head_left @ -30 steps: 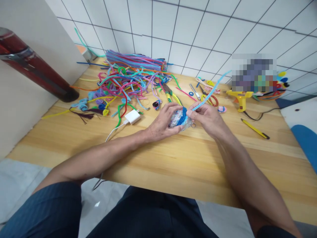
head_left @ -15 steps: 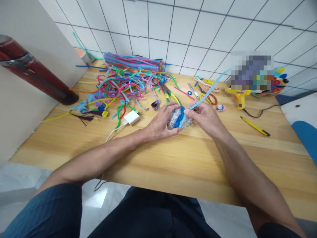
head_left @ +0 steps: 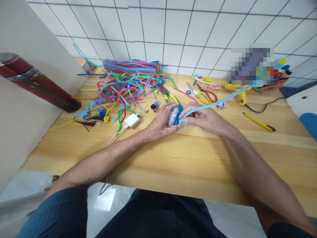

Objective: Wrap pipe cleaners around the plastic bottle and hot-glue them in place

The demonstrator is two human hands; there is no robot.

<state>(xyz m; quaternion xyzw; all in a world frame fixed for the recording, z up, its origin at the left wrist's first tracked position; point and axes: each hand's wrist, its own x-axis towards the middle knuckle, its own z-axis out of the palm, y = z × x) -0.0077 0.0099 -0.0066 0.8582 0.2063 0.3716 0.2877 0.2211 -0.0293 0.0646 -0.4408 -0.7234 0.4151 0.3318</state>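
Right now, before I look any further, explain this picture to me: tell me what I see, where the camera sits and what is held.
No machine here: a person works with two bare hands, filmed by a camera on their head looking down. The left grip holds a small blue-wrapped bundle; the right grip pinches a light blue pipe cleaner that runs to it. On the wooden table lie a pile of coloured pipe cleaners, a white charger, scissors and a yellow glue gun.

no readable text, label, brand or number on any object in view.
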